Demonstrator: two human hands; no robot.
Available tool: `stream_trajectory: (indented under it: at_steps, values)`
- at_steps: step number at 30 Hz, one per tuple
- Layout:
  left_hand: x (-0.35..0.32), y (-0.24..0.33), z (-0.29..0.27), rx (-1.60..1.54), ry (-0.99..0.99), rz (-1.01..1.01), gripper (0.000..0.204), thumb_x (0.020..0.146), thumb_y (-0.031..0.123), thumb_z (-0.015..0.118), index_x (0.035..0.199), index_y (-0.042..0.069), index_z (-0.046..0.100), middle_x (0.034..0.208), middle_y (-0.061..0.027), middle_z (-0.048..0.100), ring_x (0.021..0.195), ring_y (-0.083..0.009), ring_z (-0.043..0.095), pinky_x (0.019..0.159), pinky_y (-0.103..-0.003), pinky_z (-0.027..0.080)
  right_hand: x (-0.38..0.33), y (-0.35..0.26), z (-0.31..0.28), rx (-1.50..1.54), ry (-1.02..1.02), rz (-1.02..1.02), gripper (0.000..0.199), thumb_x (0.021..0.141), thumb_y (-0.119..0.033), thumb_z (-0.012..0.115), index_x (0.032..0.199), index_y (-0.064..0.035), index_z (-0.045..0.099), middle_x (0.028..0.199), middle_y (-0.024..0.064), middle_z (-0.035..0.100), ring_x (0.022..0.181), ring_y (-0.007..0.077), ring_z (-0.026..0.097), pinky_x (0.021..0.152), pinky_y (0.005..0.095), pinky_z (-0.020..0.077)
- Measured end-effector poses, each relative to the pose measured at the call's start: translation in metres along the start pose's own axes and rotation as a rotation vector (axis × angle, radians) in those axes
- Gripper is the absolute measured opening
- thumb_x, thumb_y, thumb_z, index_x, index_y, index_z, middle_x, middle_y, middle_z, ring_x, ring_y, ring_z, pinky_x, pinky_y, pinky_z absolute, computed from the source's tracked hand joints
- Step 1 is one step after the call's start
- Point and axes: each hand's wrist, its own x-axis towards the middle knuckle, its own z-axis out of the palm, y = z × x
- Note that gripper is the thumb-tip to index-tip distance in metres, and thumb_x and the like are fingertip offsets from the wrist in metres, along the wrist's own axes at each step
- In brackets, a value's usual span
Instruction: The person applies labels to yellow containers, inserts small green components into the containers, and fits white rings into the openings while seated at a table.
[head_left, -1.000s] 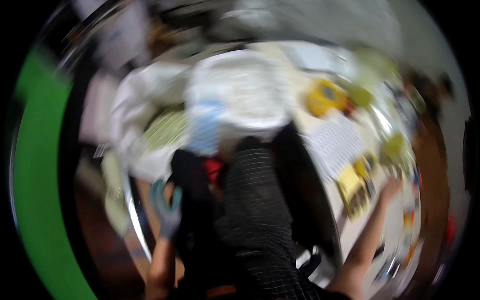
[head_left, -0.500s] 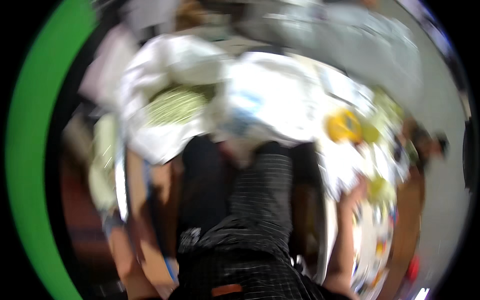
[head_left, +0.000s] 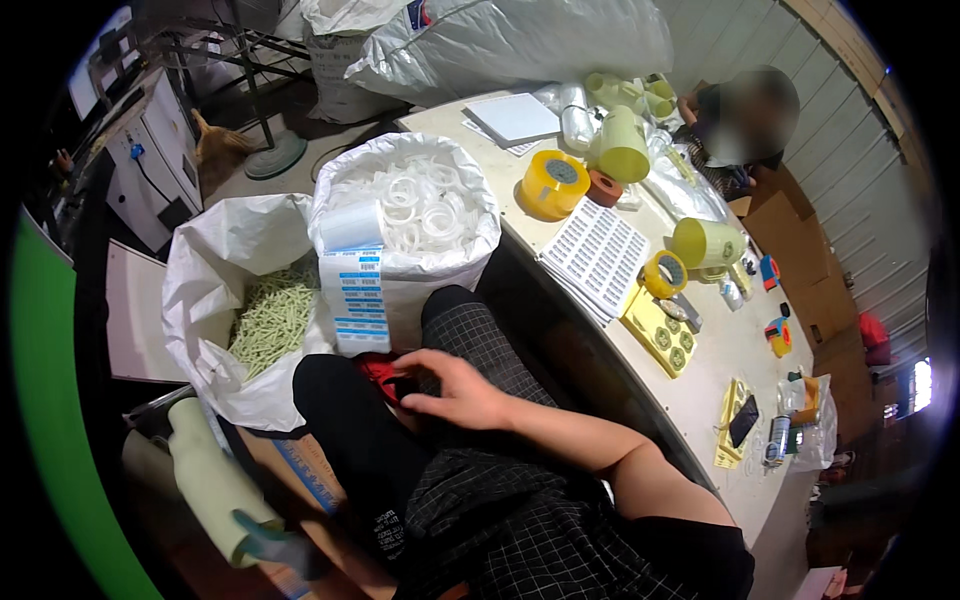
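At the lower left, my left hand (head_left: pixel 275 548), in a greyish glove, grips the lower end of a long pale green roll (head_left: pixel 205 465), which lies tilted beside a cardboard box. Part of that hand is blurred. My bare right hand (head_left: pixel 455 388) hovers over my lap, thumb and fingers apart, with nothing seen in it. Just beyond its fingertips is a red and black thing (head_left: pixel 378 372), partly hidden, between my knees. A white sack (head_left: pixel 465 240) of clear plastic rings stands in front of me, a strip of blue-and-white labels (head_left: pixel 358 295) hanging over its side.
Left of it, another white sack (head_left: pixel 195 270) holds short pale green sticks. On the table (head_left: pixel 690 400) at right lie yellow tape (head_left: pixel 553 185), label sheets (head_left: pixel 597 258), pale green rolls (head_left: pixel 622 145) and a phone (head_left: pixel 743 421). Another person (head_left: pixel 745 125) sits beyond the table.
My right hand has moved from the table at right to over my lap. The view has swung, so the table shows more fully. My left hand stays with the pale green roll.
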Motion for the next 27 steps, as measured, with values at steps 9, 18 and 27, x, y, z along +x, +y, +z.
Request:
stream_trajectory:
  at_steps: [9,18,27]
  values:
    - [-0.14,0.178,0.083,0.102,-0.61,0.922,0.084,0.087,0.028,0.083,0.157,0.001,0.045,0.159,-0.0235,0.049,0.143,-0.0485,0.048,0.122,-0.06,0.037,-0.016,-0.016,-0.065,0.936,0.227,0.003,0.111,0.08,-0.069,0.086,0.156,0.0012,0.046,0.15,0.02,0.061,0.135,0.0305,0.064,0.115,0.0459,0.0533]
    - [-0.083,0.303,0.063,-0.353,-0.912,0.5,0.097,0.082,0.047,0.092,0.153,-0.001,0.047,0.15,-0.0236,0.055,0.141,-0.0438,0.053,0.119,-0.052,0.044,-0.028,-0.059,0.013,-0.257,0.03,-0.239,0.089,0.064,-0.025,0.098,0.141,-0.0043,0.057,0.133,0.0129,0.063,0.124,0.0366,0.058,0.109,0.0481,0.0469]
    - [-0.097,0.311,0.067,0.2,-0.682,0.908,0.035,0.092,0.031,0.075,0.118,0.008,0.075,0.107,-0.0102,0.074,0.107,-0.0304,0.07,0.114,-0.054,0.049,-0.03,-0.053,0.024,-0.355,-0.017,-0.157,0.095,0.067,-0.023,0.095,0.148,-0.0024,0.05,0.139,0.021,0.06,0.133,0.0447,0.054,0.114,0.0513,0.0475]
